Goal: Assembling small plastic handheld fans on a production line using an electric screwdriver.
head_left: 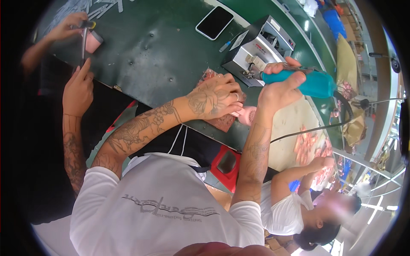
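- The right hand (279, 87) is wrapped tight around a teal plastic powered screwdriver (314, 84), thumb on top, its dark cable (316, 128) trailing away past the wrist.
- The left hand (215, 99) presses flat, fingers spread and curled over a small pale-pink plastic part (247, 114) – the part peeks out just beyond its fingertips, lying on a reddish-brown worn pad (222, 121) on the dark green workbench (158, 47).
- Just past the right-hand knuckles stands a grey metal box-shaped machine (258, 49); further off from the left fingers lies a black smartphone with a white rim (214, 22).
- Risk, as I judge it: the driver tip sits very near the left fingertips – a slip off the part could nick them, and the cable could snag and tug the tool.
- A neighbour's hands (77, 85) work well apart, beyond the left forearm.
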Demonstrator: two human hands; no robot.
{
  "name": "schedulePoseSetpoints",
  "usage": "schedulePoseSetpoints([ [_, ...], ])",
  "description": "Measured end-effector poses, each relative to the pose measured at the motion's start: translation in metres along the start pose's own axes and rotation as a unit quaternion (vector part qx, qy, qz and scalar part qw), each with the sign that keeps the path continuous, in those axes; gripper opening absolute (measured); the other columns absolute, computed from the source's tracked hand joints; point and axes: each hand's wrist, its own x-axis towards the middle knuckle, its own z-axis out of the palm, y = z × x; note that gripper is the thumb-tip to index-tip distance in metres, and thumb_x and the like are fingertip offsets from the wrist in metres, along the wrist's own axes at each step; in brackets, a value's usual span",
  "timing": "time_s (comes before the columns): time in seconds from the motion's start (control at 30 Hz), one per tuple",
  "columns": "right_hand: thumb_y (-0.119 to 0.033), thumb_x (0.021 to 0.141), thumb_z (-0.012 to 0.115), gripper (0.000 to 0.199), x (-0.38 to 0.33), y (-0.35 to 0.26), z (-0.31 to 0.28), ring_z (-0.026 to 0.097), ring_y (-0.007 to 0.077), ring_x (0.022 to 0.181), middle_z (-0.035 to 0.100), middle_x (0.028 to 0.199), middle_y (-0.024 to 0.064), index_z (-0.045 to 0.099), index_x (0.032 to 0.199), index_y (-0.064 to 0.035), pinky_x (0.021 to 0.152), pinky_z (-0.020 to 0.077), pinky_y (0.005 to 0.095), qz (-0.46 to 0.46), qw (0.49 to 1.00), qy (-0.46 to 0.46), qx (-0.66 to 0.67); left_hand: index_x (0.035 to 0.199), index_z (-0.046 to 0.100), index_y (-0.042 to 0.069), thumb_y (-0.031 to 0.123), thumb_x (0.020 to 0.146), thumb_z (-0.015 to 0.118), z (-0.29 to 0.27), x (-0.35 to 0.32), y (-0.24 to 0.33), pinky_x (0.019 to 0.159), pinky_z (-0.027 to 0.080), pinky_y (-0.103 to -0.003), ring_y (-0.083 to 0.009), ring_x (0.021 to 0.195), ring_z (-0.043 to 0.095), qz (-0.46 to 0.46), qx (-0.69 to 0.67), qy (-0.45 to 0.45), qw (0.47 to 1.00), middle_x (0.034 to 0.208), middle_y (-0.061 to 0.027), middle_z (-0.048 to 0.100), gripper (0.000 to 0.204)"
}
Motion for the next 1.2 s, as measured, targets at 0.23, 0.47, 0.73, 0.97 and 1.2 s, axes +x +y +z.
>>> schedulePoseSetpoints([
  [0.23, -0.051, 0.099, 0.067, 0.054, 0.007, 0.024, -0.008, 0.06, 0.0184, 0.063, 0.058, 0.071, 0.0077, 0.057, 0.1, 0.0017, 0.057, 0.0499, 0.0315, -0.048, 0.995, -0.054, 0.067, 0.114, 0.071, 0.012, 0.041, 0.093, 0.069, 0.004, -0.009, 0.002, 0.098, 0.049, -0.039, -0.0243, 0.113, 0.058, 0.053, 0.028, -0.024, 0.998, 0.116, -0.0043, 0.067, 0.036],
  [0.47, -0.062, 0.103, 0.05, 0.066, -0.021, -0.017, -0.006, 0.054, 0.0226, 0.06, 0.053, 0.07, 0.0098, 0.056, 0.107, 0.0037, 0.056, 0.0477, 0.0361, 0.088, 0.994, 0.007, -0.057, 0.117, 0.071, 0.009, 0.051, 0.096, 0.062, 0.0, -0.01, 0.0, 0.109, 0.044, -0.042, -0.0292, 0.123, 0.055, -0.015, 0.026, -0.087, 0.996, 0.127, -0.0092, 0.064, 0.048],
  [0.73, -0.069, 0.094, 0.06, 0.077, -0.049, -0.035, -0.042, 0.055, 0.0219, 0.06, 0.054, 0.068, 0.0096, 0.054, 0.109, 0.0069, 0.056, 0.0483, 0.0342, 0.061, 0.997, -0.024, -0.05, 0.119, 0.069, 0.006, 0.052, 0.096, 0.062, -0.003, -0.008, 0.003, 0.106, 0.046, -0.04, -0.0268, 0.12, 0.055, -0.012, 0.033, -0.072, 0.997, 0.123, -0.0082, 0.065, 0.053],
  [0.97, -0.073, 0.093, 0.057, 0.077, -0.055, -0.031, -0.039, 0.051, 0.022, 0.058, 0.05, 0.066, 0.0089, 0.054, 0.101, 0.0033, 0.055, 0.0448, 0.0344, 0.069, 0.996, -0.021, -0.054, 0.119, 0.07, 0.007, 0.055, 0.095, 0.063, -0.002, -0.007, 0.006, 0.104, 0.046, -0.041, -0.0262, 0.117, 0.055, -0.025, 0.017, -0.074, 0.997, 0.119, -0.0076, 0.065, 0.053],
  [1.2, -0.072, 0.089, 0.065, 0.072, -0.059, -0.018, -0.046, 0.05, 0.0215, 0.055, 0.051, 0.065, 0.0096, 0.05, 0.092, -0.0013, 0.053, 0.0444, 0.0351, 0.066, 0.997, -0.043, -0.006, 0.11, 0.07, 0.011, 0.049, 0.097, 0.061, -0.005, -0.003, 0.009, 0.105, 0.045, -0.042, -0.026, 0.117, 0.055, -0.016, 0.03, -0.079, 0.996, 0.123, -0.0059, 0.063, 0.042],
])
